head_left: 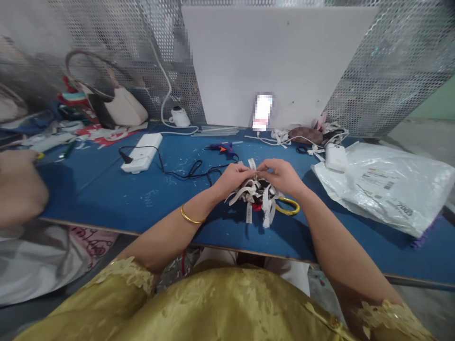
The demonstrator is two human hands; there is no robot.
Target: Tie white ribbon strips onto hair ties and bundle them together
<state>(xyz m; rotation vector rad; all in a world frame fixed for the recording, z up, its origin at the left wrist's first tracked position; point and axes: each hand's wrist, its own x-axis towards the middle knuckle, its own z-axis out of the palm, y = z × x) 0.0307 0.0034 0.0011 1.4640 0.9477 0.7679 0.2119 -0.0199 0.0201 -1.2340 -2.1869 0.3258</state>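
In the head view, both my hands meet over a bundle of white and black ribbon strips (254, 192) with a bit of red in it. My left hand (236, 177) pinches a pale ribbon at the far side of the bundle. My right hand (279, 174) pinches right beside it, fingertips almost touching the left ones. A short printed white strip (252, 164) sticks up between them. Just what the fingertips grip is partly hidden. Beside the bundle lie yellow-handled scissors (292, 206), their blades covered.
A blue glue gun (224, 149) and a white power strip (142, 152) lie ahead on the blue table (170, 199). A lit phone (262, 112) leans on the white board. At right is a plastic mailer bag (387, 184); at left, another person's blurred arm (21, 189).
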